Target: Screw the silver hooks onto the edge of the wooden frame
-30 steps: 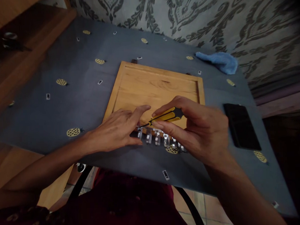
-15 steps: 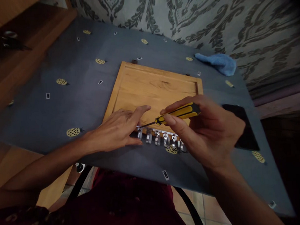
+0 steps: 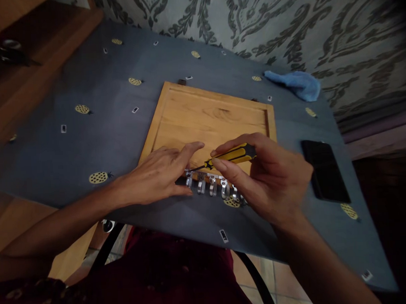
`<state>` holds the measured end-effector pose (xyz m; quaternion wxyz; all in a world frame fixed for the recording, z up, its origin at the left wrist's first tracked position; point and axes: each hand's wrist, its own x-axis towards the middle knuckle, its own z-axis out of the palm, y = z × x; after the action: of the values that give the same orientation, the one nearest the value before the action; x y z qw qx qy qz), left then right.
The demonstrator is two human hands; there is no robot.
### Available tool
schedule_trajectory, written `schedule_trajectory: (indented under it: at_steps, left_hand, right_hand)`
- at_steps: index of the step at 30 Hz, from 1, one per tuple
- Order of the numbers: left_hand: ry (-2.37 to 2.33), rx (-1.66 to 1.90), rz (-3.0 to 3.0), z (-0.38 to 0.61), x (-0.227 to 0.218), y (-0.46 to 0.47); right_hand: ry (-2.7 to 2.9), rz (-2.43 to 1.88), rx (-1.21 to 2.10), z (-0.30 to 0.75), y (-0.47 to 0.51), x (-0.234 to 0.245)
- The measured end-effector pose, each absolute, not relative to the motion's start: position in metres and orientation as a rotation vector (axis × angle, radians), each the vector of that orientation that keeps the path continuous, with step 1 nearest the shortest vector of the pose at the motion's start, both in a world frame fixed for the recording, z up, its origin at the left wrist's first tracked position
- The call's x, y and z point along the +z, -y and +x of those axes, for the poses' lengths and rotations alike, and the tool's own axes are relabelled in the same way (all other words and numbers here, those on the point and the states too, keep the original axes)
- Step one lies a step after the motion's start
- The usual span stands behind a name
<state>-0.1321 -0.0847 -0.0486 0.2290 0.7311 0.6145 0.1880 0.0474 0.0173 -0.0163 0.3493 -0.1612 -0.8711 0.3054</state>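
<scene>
My right hand [image 3: 274,180] grips a yellow and black screwdriver [image 3: 237,155] by its handle. The shaft points left and down, its tip at the leftmost of several silver metal hooks [image 3: 212,186] lined up along the near edge of a framed wooden panel [image 3: 208,118]. Around that leftmost hook, my left hand [image 3: 160,174] rests at the panel's near left corner, index finger stretched over the wood and thumb apart below. The other left fingers are partly hidden. My right hand covers the right end of the hook row.
The panel lies on a table with a grey-blue pineapple-print cover [image 3: 102,84]. A black phone [image 3: 325,171] lies to the right, and a blue cloth [image 3: 299,83] near the patterned wall. Wooden furniture [image 3: 44,65] borders the table on the left.
My right hand and the screwdriver handle have shifted left, uncovering more of the phone. The screwdriver tip remains at the leftmost hook, and my left hand has stayed in place.
</scene>
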Motion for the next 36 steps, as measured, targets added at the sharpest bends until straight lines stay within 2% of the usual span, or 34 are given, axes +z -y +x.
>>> schedule_trajectory:
  at_steps: [7, 10, 18, 26, 36]
  left_hand:
    - [-1.702, 0.563, 2.046, -0.133, -0.053, 0.085]
    - [-1.702, 0.55, 2.037, -0.133, -0.053, 0.085]
    - [-1.679, 0.531, 2.001, -0.133, -0.051, 0.085]
    - [-1.686, 0.559, 2.031, -0.133, -0.053, 0.086]
    - [-1.688, 0.547, 2.021, -0.132, -0.05, 0.086]
  right_hand:
    - [2.434, -0.279, 1.098, 0.052, -0.024, 0.001]
    - [2.465, -0.286, 1.125, 0.054, -0.025, 0.004]
    - [2.337, -0.392, 0.993, 0.054, -0.026, -0.013]
    - [2.337, -0.399, 0.614, 0.049, -0.02, -0.014]
    - [2.325, -0.355, 0.487, 0.043, -0.018, -0.01]
